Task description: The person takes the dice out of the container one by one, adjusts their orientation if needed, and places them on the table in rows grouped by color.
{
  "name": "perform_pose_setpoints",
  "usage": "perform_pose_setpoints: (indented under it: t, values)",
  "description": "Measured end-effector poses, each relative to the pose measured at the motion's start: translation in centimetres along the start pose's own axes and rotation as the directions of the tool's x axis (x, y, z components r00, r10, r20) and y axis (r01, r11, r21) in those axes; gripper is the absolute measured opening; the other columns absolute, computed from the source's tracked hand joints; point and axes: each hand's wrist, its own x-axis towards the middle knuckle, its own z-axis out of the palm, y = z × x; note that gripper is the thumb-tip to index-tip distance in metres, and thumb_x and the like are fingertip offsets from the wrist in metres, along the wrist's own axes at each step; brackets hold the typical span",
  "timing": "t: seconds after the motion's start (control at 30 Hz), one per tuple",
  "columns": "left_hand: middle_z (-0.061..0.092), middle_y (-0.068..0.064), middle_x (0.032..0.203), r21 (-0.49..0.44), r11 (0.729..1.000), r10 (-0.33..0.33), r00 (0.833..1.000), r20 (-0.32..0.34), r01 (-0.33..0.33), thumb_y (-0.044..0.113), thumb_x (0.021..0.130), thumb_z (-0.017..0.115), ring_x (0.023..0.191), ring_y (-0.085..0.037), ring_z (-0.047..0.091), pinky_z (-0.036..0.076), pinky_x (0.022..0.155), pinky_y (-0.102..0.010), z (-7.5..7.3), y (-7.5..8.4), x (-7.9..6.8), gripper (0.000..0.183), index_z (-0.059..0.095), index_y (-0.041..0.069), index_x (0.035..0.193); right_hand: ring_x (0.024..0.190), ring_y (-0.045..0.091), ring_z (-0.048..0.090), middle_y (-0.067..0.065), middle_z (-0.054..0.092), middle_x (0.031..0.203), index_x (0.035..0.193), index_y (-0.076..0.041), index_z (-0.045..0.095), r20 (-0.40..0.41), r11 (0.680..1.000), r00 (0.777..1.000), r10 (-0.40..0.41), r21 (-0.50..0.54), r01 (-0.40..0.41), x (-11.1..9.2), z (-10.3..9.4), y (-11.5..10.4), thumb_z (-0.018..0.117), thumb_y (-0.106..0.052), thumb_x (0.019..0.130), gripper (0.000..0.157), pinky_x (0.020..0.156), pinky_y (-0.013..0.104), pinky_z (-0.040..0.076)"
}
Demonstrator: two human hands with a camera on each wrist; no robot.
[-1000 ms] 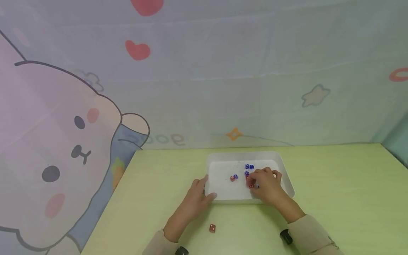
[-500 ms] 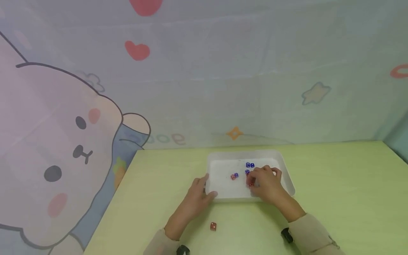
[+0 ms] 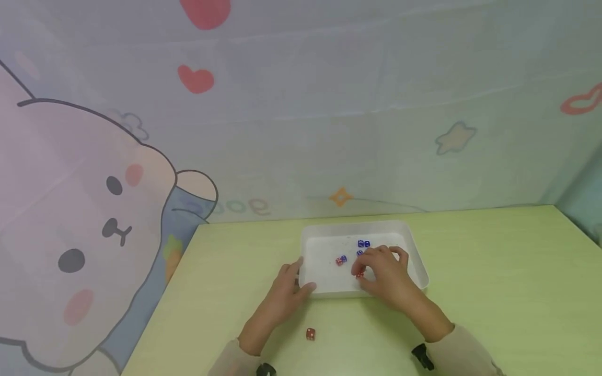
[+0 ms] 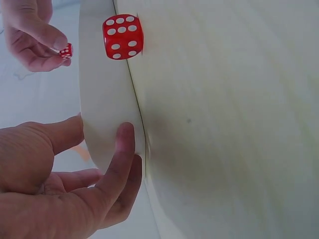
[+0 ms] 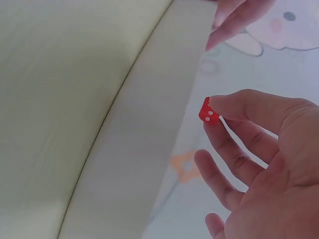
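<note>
My left hand grips the near left corner of a shallow white tray, thumb and fingers around the corner. Over the tray's near side, my right hand pinches a red die with white pips between thumb and fingertips. In the right wrist view the other fingers are spread loosely below it. Inside the tray, a red die lies against a blue die. Farther back sits a pair of blue dice, the left blue die beside its neighbour. Another blue die shows just beyond my right fingertips.
Another red die rests on the pale green table, in front of the tray and near my left wrist. Behind the table hangs a cloth backdrop printed with hearts, stars and a large cartoon animal.
My right hand has shifted slightly left over the tray, carrying the pinched red die. The left hand keeps its grip on the tray corner. The head view has swung a little.
</note>
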Motion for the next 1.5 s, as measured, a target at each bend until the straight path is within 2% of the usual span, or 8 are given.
perform_pose_setpoints:
  t: [0.2,0.33,0.57,0.9,1.33,1.5]
  values:
    - [0.05,-0.03,0.135,-0.021,1.0,-0.009,1.0,-0.003,0.009,0.019,0.105,0.069,0.12,-0.042,0.06,0.054,0.098,-0.054,0.0,-0.1,0.0,0.07,0.034,-0.012,0.158,0.116,0.031,0.064,-0.013,0.063,0.088,0.082,-0.024,0.069,-0.015,0.999,0.999,-0.051,0.005,0.051,-0.7,0.7,-1.3,0.08,0.001,0.084,0.028,0.109,0.07,0.019]
    - [0.05,-0.031,0.136,-0.022,1.0,-0.006,1.0,-0.006,0.006,0.019,0.105,0.069,0.121,-0.043,0.06,0.054,0.099,-0.055,0.0,-0.2,0.0,0.07,0.035,-0.011,0.158,0.112,0.028,0.065,-0.013,0.061,0.087,0.08,-0.025,0.068,-0.025,0.997,0.997,-0.074,0.007,0.074,-1.1,1.1,-2.0,0.081,0.001,0.083,0.029,0.11,0.07,0.02]
    - [0.051,-0.03,0.134,0.009,1.0,0.02,1.0,-0.019,-0.019,0.02,0.105,0.068,0.117,-0.041,0.061,0.054,0.097,-0.053,-0.1,-0.5,0.1,0.069,0.036,-0.012,0.158,0.107,0.024,0.062,-0.013,0.06,0.083,0.079,-0.022,0.07,0.025,0.998,0.998,-0.053,0.019,0.052,-1.5,2.4,-3.0,0.081,0.001,0.079,0.026,0.113,0.07,0.021]
    - [0.05,-0.031,0.134,0.001,1.0,0.028,1.0,-0.005,-0.028,0.019,0.106,0.067,0.119,-0.042,0.061,0.054,0.097,-0.054,0.1,-0.8,0.2,0.069,0.034,-0.014,0.157,0.102,0.02,0.06,-0.016,0.061,0.083,0.079,-0.024,0.069,0.066,0.995,0.993,-0.098,0.025,0.096,-2.5,4.1,-3.8,0.085,-0.002,0.079,0.027,0.111,0.072,0.024]
    - [0.05,-0.031,0.135,0.017,1.0,0.013,1.0,-0.008,-0.013,0.019,0.106,0.067,0.119,-0.041,0.061,0.053,0.097,-0.053,0.1,-0.3,0.1,0.069,0.034,-0.013,0.158,0.106,0.018,0.058,-0.016,0.062,0.086,0.078,-0.024,0.069,0.027,0.988,0.988,-0.149,-0.019,0.15,-3.5,4.8,-4.6,0.085,-0.001,0.077,0.028,0.108,0.069,0.03]
    - [0.05,-0.031,0.134,0.024,1.0,0.018,1.0,-0.009,-0.018,0.02,0.106,0.066,0.118,-0.042,0.061,0.053,0.097,-0.053,0.1,-0.1,0.0,0.069,0.034,-0.013,0.158,0.102,0.015,0.058,-0.018,0.064,0.087,0.081,-0.026,0.071,0.056,0.988,0.986,-0.155,-0.001,0.155,-3.7,4.8,-4.7,0.085,-0.002,0.079,0.028,0.108,0.069,0.03]
